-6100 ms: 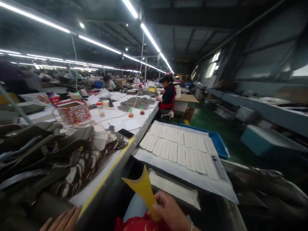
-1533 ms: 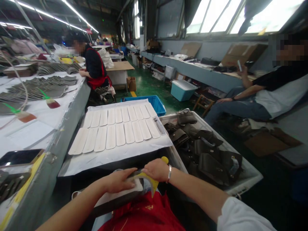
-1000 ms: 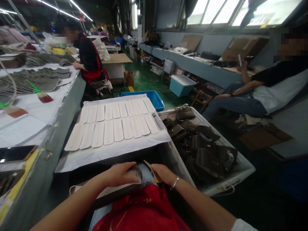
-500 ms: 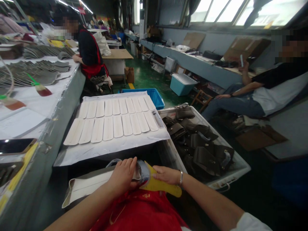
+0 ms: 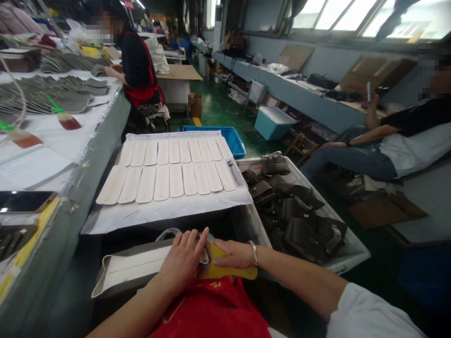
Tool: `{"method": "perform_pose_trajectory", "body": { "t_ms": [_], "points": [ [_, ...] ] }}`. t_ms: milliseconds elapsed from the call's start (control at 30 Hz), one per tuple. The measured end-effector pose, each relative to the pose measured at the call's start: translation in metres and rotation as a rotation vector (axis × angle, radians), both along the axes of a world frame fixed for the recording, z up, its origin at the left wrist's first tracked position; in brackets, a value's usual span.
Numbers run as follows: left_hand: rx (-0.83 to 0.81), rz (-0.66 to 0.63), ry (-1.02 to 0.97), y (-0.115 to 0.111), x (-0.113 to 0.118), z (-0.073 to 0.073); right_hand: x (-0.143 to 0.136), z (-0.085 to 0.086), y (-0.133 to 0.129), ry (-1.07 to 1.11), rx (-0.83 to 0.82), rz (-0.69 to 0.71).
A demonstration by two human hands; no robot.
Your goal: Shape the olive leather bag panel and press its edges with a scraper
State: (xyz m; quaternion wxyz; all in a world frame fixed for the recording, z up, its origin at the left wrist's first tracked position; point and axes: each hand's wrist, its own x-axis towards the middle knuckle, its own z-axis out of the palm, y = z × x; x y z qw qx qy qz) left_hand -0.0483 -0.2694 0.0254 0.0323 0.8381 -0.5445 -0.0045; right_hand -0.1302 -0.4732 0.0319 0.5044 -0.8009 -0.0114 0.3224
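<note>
My left hand [image 5: 183,259] lies over the right end of a dark bag piece with a pale lining [image 5: 136,265], just above my red apron. Its fingers are stretched and slightly apart, pressing on the piece. My right hand [image 5: 234,253] grips a flat yellow tool [image 5: 239,272], whose left end reaches the end of the bag piece under my left fingers. A clear loop [image 5: 168,233] shows behind the piece. Beyond my hands, two rows of white rounded strips [image 5: 162,182] lie on a white-covered board [image 5: 176,209].
On the right stands a white crate [image 5: 352,258] of dark bags [image 5: 303,234]. A blue bin [image 5: 234,141] is behind the board. The left table [image 5: 95,136] bears bottles and a phone [image 5: 26,202]. One person sits at left, another at right.
My right hand has moved slightly left with the yellow tool, whose left end is now more hidden by my left hand. The camera view has shifted a little.
</note>
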Motion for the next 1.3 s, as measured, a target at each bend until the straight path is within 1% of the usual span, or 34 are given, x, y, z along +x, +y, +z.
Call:
{"method": "perform_pose_trajectory", "body": {
  "t_ms": [133, 233, 333, 567, 700, 800, 867, 967, 1033, 1067, 1200, 1300],
  "points": [
    [0.001, 0.0, 0.018, 0.002, 0.003, -0.002, 0.009, 0.01, 0.008, -0.024, -0.09, 0.049],
    [0.017, -0.009, 0.02, 0.003, 0.005, -0.002, 0.012, 0.013, 0.013, -0.035, -0.063, 0.045],
    [0.024, -0.025, 0.009, 0.004, 0.006, -0.002, 0.014, 0.012, 0.014, -0.039, -0.029, 0.026],
    [0.041, -0.044, 0.004, 0.005, 0.008, -0.003, 0.02, 0.009, 0.014, 0.016, 0.133, 0.021],
    [0.039, -0.072, 0.017, 0.007, 0.013, -0.004, 0.02, 0.005, 0.014, 0.076, 0.164, -0.027],
    [0.039, -0.09, 0.015, 0.008, 0.015, -0.004, 0.018, 0.003, 0.016, 0.06, 0.19, -0.09],
    [0.048, -0.092, 0.023, 0.009, 0.016, -0.004, 0.017, 0.002, 0.018, 0.073, 0.257, -0.118],
    [0.075, -0.085, 0.054, 0.008, 0.016, -0.003, 0.016, 0.002, 0.022, 0.213, 0.417, -0.118],
    [0.1, -0.085, 0.073, 0.009, 0.018, -0.002, 0.014, 0.0, 0.025, 0.282, 0.473, -0.148],
    [0.116, -0.092, 0.089, 0.01, 0.019, -0.001, 0.013, -0.002, 0.026, 0.281, 0.473, -0.171],
    [0.16, -0.15, 0.227, 0.013, 0.028, 0.003, 0.004, -0.011, 0.032, 0.148, 0.397, -0.273],
    [0.184, -0.156, 0.308, 0.013, 0.033, 0.008, -0.003, -0.016, 0.038, 0.145, 0.34, -0.341]
  ]
}}
